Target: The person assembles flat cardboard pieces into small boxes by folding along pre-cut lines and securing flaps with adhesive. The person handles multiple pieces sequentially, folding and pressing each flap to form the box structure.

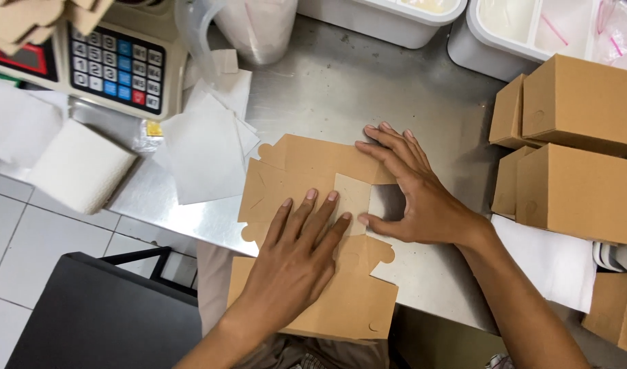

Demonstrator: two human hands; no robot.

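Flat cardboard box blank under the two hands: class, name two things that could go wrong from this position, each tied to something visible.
1. The cardboard blank overhangs the steel table's near edge; only the left hand pins it, so it might slip off.
2. The right hand presses a raised panel; uneven pressure could crease it off the fold line.
3. Loose white paper sheets lie beside the blank and might get caught underneath.

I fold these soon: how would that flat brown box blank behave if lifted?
The blank looks thin and creased, so it would probably flex at the folds. Likely light. It overhangs the table edge under the left hand, so it might slide off.
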